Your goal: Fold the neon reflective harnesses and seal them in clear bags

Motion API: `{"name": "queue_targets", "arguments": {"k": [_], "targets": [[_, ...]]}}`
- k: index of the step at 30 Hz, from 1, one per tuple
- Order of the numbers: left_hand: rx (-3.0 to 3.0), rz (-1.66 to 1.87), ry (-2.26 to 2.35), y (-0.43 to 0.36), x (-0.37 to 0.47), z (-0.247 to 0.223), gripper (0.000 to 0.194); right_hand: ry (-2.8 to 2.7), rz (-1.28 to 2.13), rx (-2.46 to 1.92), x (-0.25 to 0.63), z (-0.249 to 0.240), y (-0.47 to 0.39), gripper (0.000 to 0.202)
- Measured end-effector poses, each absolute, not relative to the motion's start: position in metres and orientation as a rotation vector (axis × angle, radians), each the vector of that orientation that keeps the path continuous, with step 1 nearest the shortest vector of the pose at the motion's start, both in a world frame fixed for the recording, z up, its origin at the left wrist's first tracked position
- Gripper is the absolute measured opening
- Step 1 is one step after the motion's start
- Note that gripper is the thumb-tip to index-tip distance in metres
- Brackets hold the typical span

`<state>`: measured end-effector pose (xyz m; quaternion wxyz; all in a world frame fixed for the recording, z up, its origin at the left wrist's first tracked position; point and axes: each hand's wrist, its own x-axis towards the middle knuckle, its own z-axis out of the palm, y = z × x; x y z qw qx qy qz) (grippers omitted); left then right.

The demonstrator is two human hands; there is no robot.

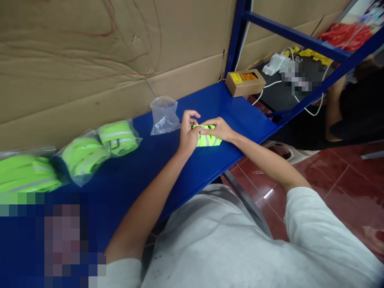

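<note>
A folded bundle of neon-yellow reflective straps (210,140) with grey stripes rests at the blue table (195,176), between my two hands. My left hand (189,134) grips its left end, thumb over the top and the index finger raised and bent. From the right, my right hand (221,130) holds the bundle's upper side with the fingers curled over it. Black bits, perhaps buckles, show among the folds; the underside is hidden. Just left of my left hand lies a clear plastic bag (164,116), which looks flat.
Bagged neon-yellow bundles (117,138) line the table's left side. An open cardboard box (246,83) stands at the far right corner by a blue metal frame (295,32). A cardboard wall (90,52) rises behind. Beyond the frame, another person's arm (334,108) and white cables show.
</note>
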<state>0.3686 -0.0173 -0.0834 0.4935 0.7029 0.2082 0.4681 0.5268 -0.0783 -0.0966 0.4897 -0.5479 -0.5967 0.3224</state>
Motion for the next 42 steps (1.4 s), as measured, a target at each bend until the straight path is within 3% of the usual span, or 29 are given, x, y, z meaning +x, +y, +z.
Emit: {"name": "queue_targets", "arguments": {"k": [7,11,14,17,21,25,32,37,42], "targets": [[2.245,1.121,0.666,-0.01,0.356,-0.055,0.016,-1.242,0.862,-1.367,0.521,-0.092,-0.079,0.057],[2.567,0.97,1.327,0.002,0.331,-0.032,0.05,-0.956,0.792,-1.46,0.53,-0.09,-0.077,0.059],[2.515,0.391,1.666,0.021,0.311,-0.027,0.091,-0.8,0.656,-1.489,0.544,-0.088,-0.076,0.065],[2.521,-0.088,1.313,0.041,0.294,-0.023,0.111,-0.705,0.562,-1.487,0.558,-0.085,-0.078,0.076],[2.677,-0.131,1.025,0.046,0.285,-0.014,0.12,-0.666,0.579,-1.506,0.563,-0.084,-0.083,0.077],[2.693,-0.052,0.886,0.033,0.293,-0.012,0.119,-0.725,0.666,-1.547,0.554,-0.086,-0.084,0.066],[2.791,0.27,0.751,0.033,0.298,-0.011,0.086,-0.684,0.586,-1.567,0.556,-0.083,-0.084,0.075],[2.776,0.398,0.657,0.032,0.298,-0.01,0.085,-0.788,0.638,-1.588,0.554,-0.082,-0.087,0.071],[2.976,0.273,0.628,0.012,0.312,-0.018,0.09,-0.987,0.701,-1.605,0.545,-0.079,-0.089,0.061]]}}
